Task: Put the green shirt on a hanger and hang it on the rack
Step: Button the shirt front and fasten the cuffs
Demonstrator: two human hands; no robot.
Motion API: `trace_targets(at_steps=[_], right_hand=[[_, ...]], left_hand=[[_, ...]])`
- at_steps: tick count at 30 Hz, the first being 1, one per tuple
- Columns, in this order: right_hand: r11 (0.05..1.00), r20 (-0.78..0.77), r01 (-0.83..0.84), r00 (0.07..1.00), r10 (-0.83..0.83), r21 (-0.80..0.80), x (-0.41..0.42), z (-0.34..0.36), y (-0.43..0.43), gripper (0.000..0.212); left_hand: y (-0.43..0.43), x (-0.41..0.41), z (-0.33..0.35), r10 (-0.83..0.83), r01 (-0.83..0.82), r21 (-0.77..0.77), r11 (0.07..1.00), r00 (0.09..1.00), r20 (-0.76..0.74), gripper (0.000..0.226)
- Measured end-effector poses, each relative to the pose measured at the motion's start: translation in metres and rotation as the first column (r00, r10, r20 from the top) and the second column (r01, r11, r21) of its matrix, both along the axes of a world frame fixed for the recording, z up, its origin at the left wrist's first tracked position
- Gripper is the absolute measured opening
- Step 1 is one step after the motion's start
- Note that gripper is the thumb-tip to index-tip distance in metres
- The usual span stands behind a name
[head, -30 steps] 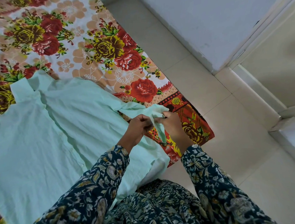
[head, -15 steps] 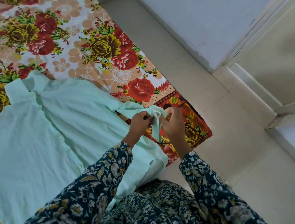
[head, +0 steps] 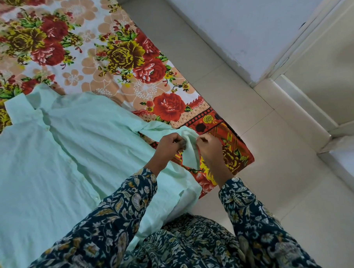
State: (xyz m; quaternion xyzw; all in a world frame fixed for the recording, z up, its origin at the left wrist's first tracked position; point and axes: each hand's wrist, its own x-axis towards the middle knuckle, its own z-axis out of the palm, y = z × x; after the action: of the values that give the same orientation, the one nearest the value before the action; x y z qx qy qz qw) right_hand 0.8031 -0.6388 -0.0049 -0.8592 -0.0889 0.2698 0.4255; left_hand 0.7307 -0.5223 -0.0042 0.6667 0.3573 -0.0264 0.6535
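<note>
A pale green shirt [head: 57, 159] lies spread flat on a bed covered by a floral sheet [head: 112, 55], collar toward the upper left. Its right sleeve stretches toward the bed's corner. My left hand [head: 168, 146] and my right hand [head: 208, 146] both pinch the cuff end of that sleeve [head: 189, 145], which hangs down between them just above the sheet. No hanger and no rack are in view.
The bed's corner [head: 244, 161] ends right beside my hands. Beyond it is a pale tiled floor [head: 265, 190], a white wall [head: 238, 19] and a door frame or step [head: 304, 108] at the right. My dark floral sleeves and clothing fill the bottom.
My hands have shifted slightly up the frame with the sleeve cuff still between them; their fingers have worked at the cuff. The shirt body has stayed flat.
</note>
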Motion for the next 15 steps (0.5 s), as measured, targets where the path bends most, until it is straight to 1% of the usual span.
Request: trace_targets(at_steps=[1, 2, 3, 5, 6, 7, 10, 13, 15], right_hand=[[0.995, -0.103, 0.011, 0.995, -0.001, 0.095, 0.0, 0.004, -0.001, 0.021], [0.988, -0.152, -0.013, 0.988, 0.037, 0.154, -0.002, 0.009, -0.001, 0.025], [0.985, -0.135, -0.076, 0.986, 0.097, 0.155, -0.005, 0.011, -0.001, 0.026], [0.981, -0.01, -0.19, 0.982, 0.19, 0.038, -0.008, 0.008, -0.002, 0.023], [0.982, 0.039, -0.189, 0.981, 0.19, -0.02, -0.008, 0.003, -0.001, 0.02], [0.987, 0.053, -0.154, 0.986, 0.156, -0.041, -0.006, -0.001, -0.001, 0.022], [0.999, -0.076, -0.007, 0.997, 0.005, -0.032, -0.001, -0.007, 0.002, 0.027], [0.999, -0.123, -0.005, 0.992, 0.0, -0.04, 0.001, -0.01, 0.003, 0.024], [0.999, -0.143, -0.022, 0.99, 0.016, -0.041, 0.002, -0.009, 0.004, 0.015]], left_hand=[[0.0, 0.0, -0.001, 0.011, -0.01, 0.027, 1.0, 1.0, -0.009, 0.026], [0.001, 0.0, -0.002, 0.018, -0.017, 0.06, 0.998, 1.0, -0.02, 0.026], [0.002, 0.0, -0.002, 0.018, -0.016, 0.09, 0.996, 0.999, -0.028, 0.026], [0.001, 0.0, -0.001, -0.014, 0.017, 0.113, 0.993, 0.999, -0.032, 0.023], [-0.001, 0.001, -0.001, -0.037, 0.039, 0.1, 0.994, 0.999, -0.026, 0.021], [-0.002, 0.002, 0.0, -0.052, 0.053, 0.073, 0.996, 0.999, -0.013, 0.02], [-0.002, 0.002, 0.0, -0.03, 0.032, -0.063, 0.998, 0.999, 0.033, 0.023], [-0.003, -0.003, 0.0, -0.03, 0.036, -0.12, 0.992, 0.998, 0.049, 0.023], [-0.002, -0.005, 0.0, -0.066, 0.067, -0.095, 0.993, 0.998, 0.017, 0.021]])
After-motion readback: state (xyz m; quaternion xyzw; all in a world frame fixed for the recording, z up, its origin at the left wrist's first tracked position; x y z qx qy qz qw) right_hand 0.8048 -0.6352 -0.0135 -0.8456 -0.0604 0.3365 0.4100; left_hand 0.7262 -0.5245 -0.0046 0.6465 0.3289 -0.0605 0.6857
